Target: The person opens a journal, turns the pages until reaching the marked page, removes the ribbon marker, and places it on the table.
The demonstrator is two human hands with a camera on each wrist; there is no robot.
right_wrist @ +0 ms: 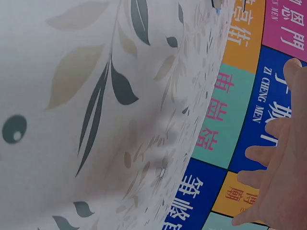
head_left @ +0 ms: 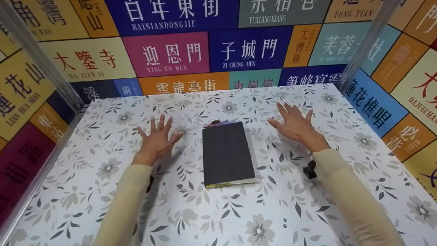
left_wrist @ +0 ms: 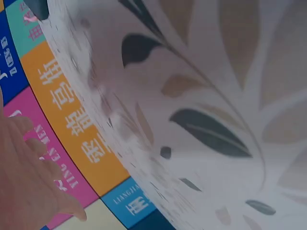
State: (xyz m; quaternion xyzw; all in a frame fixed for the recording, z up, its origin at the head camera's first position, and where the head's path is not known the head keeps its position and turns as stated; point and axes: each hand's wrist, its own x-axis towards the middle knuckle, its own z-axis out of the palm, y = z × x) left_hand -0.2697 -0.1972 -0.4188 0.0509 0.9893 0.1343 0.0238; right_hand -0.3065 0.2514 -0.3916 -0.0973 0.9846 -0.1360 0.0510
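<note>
A dark-covered book [head_left: 228,153] lies closed on the flower-patterned tabletop [head_left: 184,215], with pale page edges along its near side. Something purple with a small dark piece [head_left: 215,122] pokes out past its far edge; what it is I cannot tell. To the left of the book is my left hand [head_left: 155,141], fingers spread, holding nothing. My right hand [head_left: 295,126] is on the other side, farther from the book, also spread and holding nothing. Each wrist view shows its own hand, the left [left_wrist: 33,177] and the right [right_wrist: 278,163], with fingers apart over the table.
Behind the table stands a wall of coloured panels [head_left: 167,53] with Chinese lettering. Similar panels [head_left: 379,99] flank the right side. Clear upright edges [head_left: 362,41] mark the corners. A small black device [head_left: 310,169] sits at the right wrist.
</note>
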